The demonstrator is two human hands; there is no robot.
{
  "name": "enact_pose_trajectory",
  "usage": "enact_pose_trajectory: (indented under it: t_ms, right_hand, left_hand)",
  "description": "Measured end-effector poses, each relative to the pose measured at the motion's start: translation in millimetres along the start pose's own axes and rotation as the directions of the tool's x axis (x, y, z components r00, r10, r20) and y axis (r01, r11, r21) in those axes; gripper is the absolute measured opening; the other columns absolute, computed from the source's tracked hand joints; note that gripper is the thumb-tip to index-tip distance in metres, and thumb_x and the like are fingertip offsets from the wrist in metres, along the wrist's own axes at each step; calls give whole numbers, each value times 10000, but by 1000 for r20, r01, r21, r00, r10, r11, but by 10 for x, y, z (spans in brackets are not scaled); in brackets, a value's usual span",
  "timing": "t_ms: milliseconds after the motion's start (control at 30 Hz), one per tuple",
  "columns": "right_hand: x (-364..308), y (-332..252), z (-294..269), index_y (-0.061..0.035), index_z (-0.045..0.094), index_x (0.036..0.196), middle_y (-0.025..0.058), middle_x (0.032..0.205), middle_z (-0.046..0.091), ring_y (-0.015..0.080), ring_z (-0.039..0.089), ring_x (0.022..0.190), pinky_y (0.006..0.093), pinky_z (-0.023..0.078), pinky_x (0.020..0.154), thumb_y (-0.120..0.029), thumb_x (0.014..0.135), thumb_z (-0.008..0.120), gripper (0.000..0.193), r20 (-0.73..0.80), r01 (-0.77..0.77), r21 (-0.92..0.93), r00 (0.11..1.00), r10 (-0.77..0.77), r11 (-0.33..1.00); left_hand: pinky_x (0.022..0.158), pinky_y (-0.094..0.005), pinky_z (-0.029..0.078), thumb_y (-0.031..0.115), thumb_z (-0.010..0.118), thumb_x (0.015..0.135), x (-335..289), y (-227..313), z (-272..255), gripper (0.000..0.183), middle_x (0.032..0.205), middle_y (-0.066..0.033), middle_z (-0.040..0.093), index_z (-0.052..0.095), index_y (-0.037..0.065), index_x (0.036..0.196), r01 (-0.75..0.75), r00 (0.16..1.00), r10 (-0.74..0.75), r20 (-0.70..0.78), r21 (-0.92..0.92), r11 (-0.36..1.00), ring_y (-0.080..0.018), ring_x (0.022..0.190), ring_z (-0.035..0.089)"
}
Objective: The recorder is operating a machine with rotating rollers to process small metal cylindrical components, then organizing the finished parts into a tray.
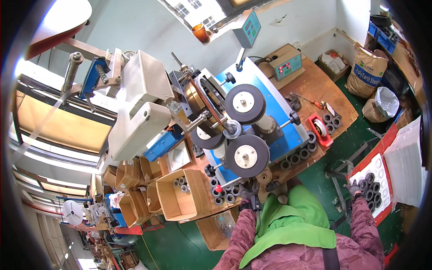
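Down at the lower centre, the left hand, in a dark glove, was right at the bench's front edge, just beside a small brown spool-like part; whether its fingers were closed on anything could not be told. Over to the right of the frame, the right hand was at the near side of the dark rings on the tray, its fingertips at the cluster's edge; touching or just short, held or loose, the view did not settle it.

And those rings were everywhere! The right-hand batch sat bunched on a white tray, with pale round spots showing beyond them. At centre, more bench-edge rings lined the front of the blue machine plate; another group, the left-side rings, stood near the cardboard box, with a few boxed rings inside that.

Up in the middle, a silvery round part sat among the dark wheels, so a piece seemed to be in the machine. By the look of it, the work was midway, with many rings outside the box; which groups were finished and which remained, nobody could say from here.
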State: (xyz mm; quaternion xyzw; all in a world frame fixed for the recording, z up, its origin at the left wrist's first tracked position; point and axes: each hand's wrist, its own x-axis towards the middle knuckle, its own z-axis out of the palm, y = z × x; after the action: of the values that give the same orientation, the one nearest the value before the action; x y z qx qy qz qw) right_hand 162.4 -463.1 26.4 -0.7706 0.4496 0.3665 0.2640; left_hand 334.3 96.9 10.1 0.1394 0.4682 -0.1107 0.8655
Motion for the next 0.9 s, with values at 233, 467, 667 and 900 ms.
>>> enact_pose_trajectory:
  t_ms: [233,467,667,900]
  right_hand:
    - [2,66,17,-3,121,1374,219,1369,288,329,314,1258,347,320,996,-513,679,660,1017,-20,-11,61,1000,12,998]
    - [-69,74,-1,-6,153,1371,208,1363,309,333,318,1255,357,324,992,-503,684,657,986,-26,-4,69,1000,5,998]
    - [-19,67,22,29,133,1358,251,1342,307,338,337,1240,329,329,988,-491,676,683,1019,-63,64,-25,996,-66,998]
    - [-21,54,2,15,160,1364,232,1346,320,336,338,1242,354,345,969,-523,677,656,1003,-30,31,42,999,-30,999]
  left_hand:
    - [943,-530,319,565,300,856,-293,-158,328,605,1366,-80,340,301,152,1300,-115,989,134,-69,225,968,-314,1233,356]
    - [944,-544,310,557,333,852,-371,-239,432,611,1339,-120,367,291,143,1300,-159,981,180,-68,243,957,-336,1219,367]
    - [940,-550,314,557,336,853,-282,-152,312,584,1326,-127,384,346,128,1250,-124,991,129,-16,184,975,-343,1216,369]
    - [901,-540,373,519,370,856,-211,-100,200,522,1281,-143,427,412,107,1174,-96,995,93,24,139,986,-355,1155,430]
